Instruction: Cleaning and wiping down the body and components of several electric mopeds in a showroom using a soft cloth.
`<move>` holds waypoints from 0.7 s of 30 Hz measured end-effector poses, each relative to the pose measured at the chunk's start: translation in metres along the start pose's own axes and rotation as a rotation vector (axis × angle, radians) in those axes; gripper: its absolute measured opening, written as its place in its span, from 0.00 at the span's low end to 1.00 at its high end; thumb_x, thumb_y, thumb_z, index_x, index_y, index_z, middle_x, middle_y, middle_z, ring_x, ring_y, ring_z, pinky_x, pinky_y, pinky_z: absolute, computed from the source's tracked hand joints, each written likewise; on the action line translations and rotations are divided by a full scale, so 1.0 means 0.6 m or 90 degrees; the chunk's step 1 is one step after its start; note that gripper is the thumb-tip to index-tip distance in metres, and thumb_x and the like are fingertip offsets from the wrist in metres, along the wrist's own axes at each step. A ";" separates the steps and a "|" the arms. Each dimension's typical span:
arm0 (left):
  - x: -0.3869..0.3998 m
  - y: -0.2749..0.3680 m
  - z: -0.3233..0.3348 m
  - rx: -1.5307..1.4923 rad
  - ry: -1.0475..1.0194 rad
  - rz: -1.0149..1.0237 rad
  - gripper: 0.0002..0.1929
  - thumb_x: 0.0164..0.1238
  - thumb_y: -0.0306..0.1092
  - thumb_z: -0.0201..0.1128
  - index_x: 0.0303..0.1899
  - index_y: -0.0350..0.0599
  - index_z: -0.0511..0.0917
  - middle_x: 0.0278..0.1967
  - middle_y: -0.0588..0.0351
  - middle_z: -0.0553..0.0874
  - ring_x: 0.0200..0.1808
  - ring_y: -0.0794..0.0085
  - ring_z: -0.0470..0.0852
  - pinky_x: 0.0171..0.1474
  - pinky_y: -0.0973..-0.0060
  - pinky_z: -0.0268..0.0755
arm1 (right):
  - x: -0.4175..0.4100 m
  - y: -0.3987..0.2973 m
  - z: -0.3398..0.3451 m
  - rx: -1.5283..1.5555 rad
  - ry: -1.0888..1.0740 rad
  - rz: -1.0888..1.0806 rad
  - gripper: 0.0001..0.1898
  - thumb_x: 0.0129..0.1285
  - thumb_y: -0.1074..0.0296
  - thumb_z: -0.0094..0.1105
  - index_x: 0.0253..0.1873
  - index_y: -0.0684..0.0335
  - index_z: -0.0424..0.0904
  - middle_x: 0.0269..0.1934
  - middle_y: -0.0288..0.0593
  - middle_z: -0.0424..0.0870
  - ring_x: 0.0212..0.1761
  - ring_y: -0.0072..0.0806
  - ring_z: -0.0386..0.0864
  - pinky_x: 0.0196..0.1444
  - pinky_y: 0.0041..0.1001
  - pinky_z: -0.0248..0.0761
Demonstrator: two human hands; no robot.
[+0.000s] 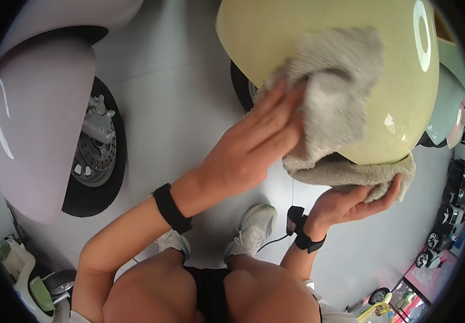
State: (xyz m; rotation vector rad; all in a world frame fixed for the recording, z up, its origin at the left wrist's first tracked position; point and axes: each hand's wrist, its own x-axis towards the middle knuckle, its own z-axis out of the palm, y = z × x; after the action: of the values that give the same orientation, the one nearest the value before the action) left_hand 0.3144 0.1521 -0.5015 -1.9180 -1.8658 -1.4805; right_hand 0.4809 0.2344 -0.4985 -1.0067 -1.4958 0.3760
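Note:
A pale yellow scooter front fender with a glossy finish fills the upper right of the head view. Over its lower part lies a grey plush cloth, folded and bunched. My left hand presses the cloth to the fender from the left, its fingertips partly lost in the fabric and slightly blurred. Below the fender's pointed tip, my right hand grips the lower fold of the cloth, which wraps under the tip. Black straps circle both wrists; the right one carries a small cabled device.
On the left stands a pale lilac scooter fender above a black tyre with a brake disc. More scooters line the right edge. A white-and-green vehicle is at lower left. My feet stand on grey floor tiles.

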 end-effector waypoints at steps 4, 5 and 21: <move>-0.056 -0.015 -0.002 -0.175 0.120 -0.278 0.28 0.62 0.10 0.42 0.67 0.23 0.65 0.69 0.35 0.70 0.73 0.53 0.68 0.73 0.68 0.60 | 0.046 -0.028 0.005 -0.023 0.115 0.121 0.24 0.77 0.60 0.42 0.72 0.61 0.59 0.67 0.49 0.68 0.63 0.38 0.74 0.63 0.37 0.73; -0.065 -0.025 -0.003 -0.172 0.125 -0.285 0.28 0.62 0.10 0.42 0.67 0.23 0.65 0.69 0.35 0.70 0.73 0.53 0.68 0.73 0.68 0.60 | 0.048 -0.029 0.009 -0.006 0.108 0.104 0.24 0.77 0.58 0.43 0.72 0.61 0.59 0.67 0.49 0.68 0.62 0.39 0.75 0.63 0.37 0.74; -0.149 -0.031 0.020 -1.018 0.161 -0.886 0.36 0.62 0.28 0.45 0.76 0.38 0.55 0.69 0.50 0.71 0.69 0.66 0.70 0.71 0.66 0.62 | -0.151 0.033 0.023 -0.018 -0.094 0.027 0.27 0.72 0.66 0.49 0.72 0.70 0.59 0.71 0.50 0.61 0.73 0.38 0.60 0.73 0.39 0.52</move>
State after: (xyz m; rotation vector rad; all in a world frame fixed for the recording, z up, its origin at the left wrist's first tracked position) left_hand 0.3248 0.0998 -0.5766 0.3831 -1.8387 -4.0214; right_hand 0.4652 0.1813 -0.5740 -1.0529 -1.6179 0.4703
